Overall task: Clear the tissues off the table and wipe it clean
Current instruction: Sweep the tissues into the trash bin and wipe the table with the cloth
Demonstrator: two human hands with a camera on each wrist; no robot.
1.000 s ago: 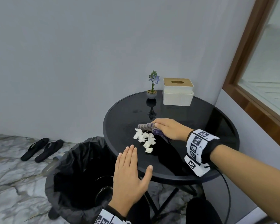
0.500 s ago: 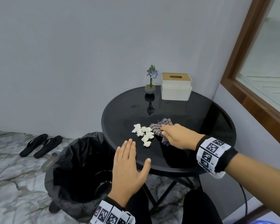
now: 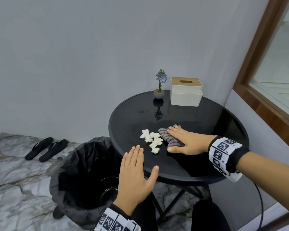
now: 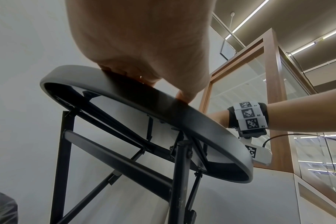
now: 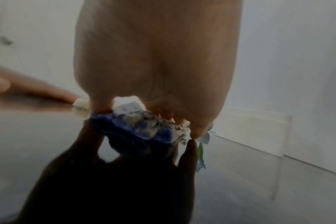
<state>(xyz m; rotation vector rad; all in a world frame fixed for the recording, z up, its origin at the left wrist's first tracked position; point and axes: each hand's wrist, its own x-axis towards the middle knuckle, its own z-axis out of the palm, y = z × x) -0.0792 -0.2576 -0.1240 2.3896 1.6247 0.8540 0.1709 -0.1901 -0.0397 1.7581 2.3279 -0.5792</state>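
Several white tissue scraps (image 3: 151, 140) lie bunched near the front left of the round black table (image 3: 198, 117). Touching their right side is a crumpled purple checked cloth (image 3: 165, 136). My right hand (image 3: 185, 141) lies flat on the cloth and presses it to the tabletop. In the right wrist view its fingers (image 5: 197, 130) arch over the cloth (image 5: 144, 128), with a tissue scrap (image 5: 81, 104) just beyond. My left hand (image 3: 137, 167) is flat and holds nothing, its fingertips at the table's near rim. The left wrist view shows those fingertips (image 4: 184, 97) touching the rim (image 4: 211, 121).
A bin lined with a black bag (image 3: 83, 172) stands on the floor under the table's left edge, below my left hand. A white tissue box (image 3: 186, 95) and a small potted flower (image 3: 159, 92) stand at the table's back. Black slippers (image 3: 45, 148) lie on the marble floor.
My right hand has drawn the cloth from behind the tissue pile round to its right side and flattened over it. My left hand has stayed at the table's edge.
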